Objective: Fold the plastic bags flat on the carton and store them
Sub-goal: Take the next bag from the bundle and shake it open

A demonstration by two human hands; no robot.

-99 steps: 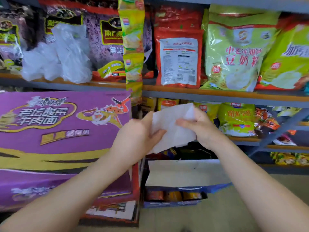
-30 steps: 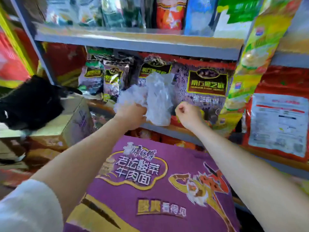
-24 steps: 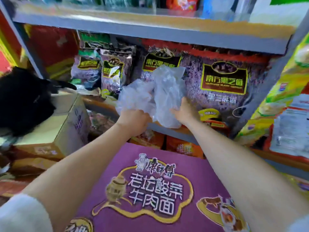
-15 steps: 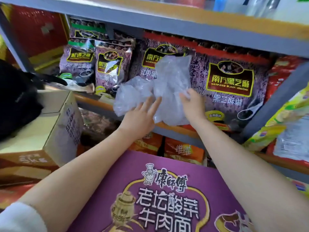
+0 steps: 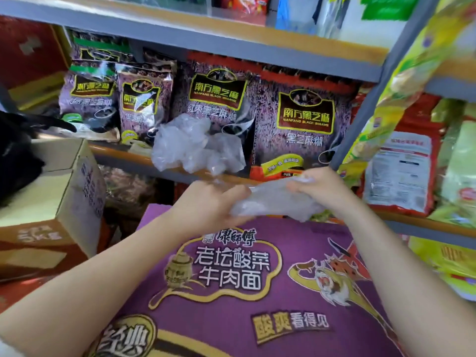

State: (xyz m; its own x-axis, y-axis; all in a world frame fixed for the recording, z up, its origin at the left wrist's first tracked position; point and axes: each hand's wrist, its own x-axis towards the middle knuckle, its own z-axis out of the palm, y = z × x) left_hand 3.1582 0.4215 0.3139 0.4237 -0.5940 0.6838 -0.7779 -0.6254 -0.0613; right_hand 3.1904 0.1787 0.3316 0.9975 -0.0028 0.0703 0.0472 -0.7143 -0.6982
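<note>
Thin, clear plastic is what both hands grip: one plastic bag (image 5: pixel 273 202) is stretched between them just above the far edge of the purple carton (image 5: pixel 257 292). The left hand (image 5: pixel 208 204) holds its end with fingers curled round the film, and the right hand (image 5: pixel 324 189), at three o'clock from it, pinches the other end in bunched fingers. The bag hangs crumpled and sagging in the middle, not yet lying on the carton. Film this limp could slide out of either grip if the hands pull apart too hard, or it could stretch and tear where it is pinched. Set down while still wrinkled, it would likely trap air and spring open again instead of folding flat, and the carton's smooth printed top gives little hold, so it may skid toward the person. At eleven o'clock from the hands, a heap of loose bags (image 5: pixel 195 148) sits on the front edge of the shelf (image 5: pixel 121 157), leaning against the sesame packets (image 5: pixel 304 119); a brush from a forearm could tip it off into the gap behind the carton. A cardboard box (image 5: pixel 59 191) stands at nine o'clock.
</note>
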